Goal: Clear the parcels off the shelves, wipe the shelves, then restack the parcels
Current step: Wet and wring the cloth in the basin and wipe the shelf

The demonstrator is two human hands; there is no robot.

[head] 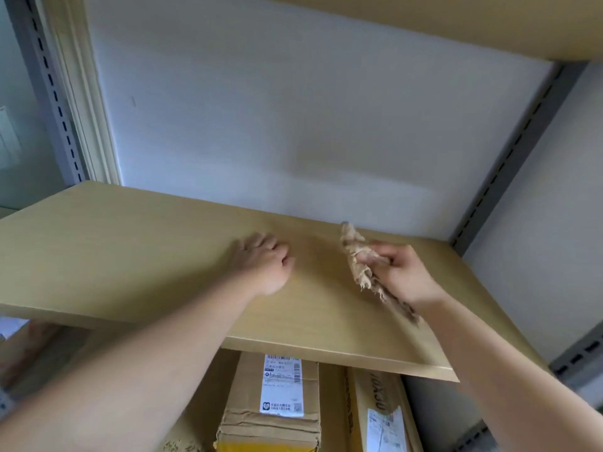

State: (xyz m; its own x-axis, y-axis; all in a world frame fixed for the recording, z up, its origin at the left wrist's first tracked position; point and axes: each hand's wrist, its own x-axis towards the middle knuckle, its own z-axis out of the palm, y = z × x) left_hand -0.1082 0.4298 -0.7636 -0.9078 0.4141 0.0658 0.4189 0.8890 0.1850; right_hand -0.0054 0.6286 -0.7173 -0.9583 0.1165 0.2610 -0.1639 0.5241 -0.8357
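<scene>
Two hands work the bare shelf (130, 249): the right hand (403, 275) grips a bunched rag (360, 259) to wipe, while the left hand (264, 262) rests there, fingers loosely curled, likely for balance. Parcels (274, 399) sit on the level below, out of the rag's way.

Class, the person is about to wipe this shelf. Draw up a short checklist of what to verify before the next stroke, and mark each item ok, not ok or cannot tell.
1. Frayed beige rag held in the right hand: ok.
2. Light wooden shelf board free of parcels where visible: ok.
3. Left hand resting on the board, apart from the rag: ok.
4. Rag spread flat for wiping: not ok, it is bunched.
5. Rag damp or dry: cannot tell.
6. Brown cardboard parcel with white label on the level below, out of the wiping path: ok.
</scene>
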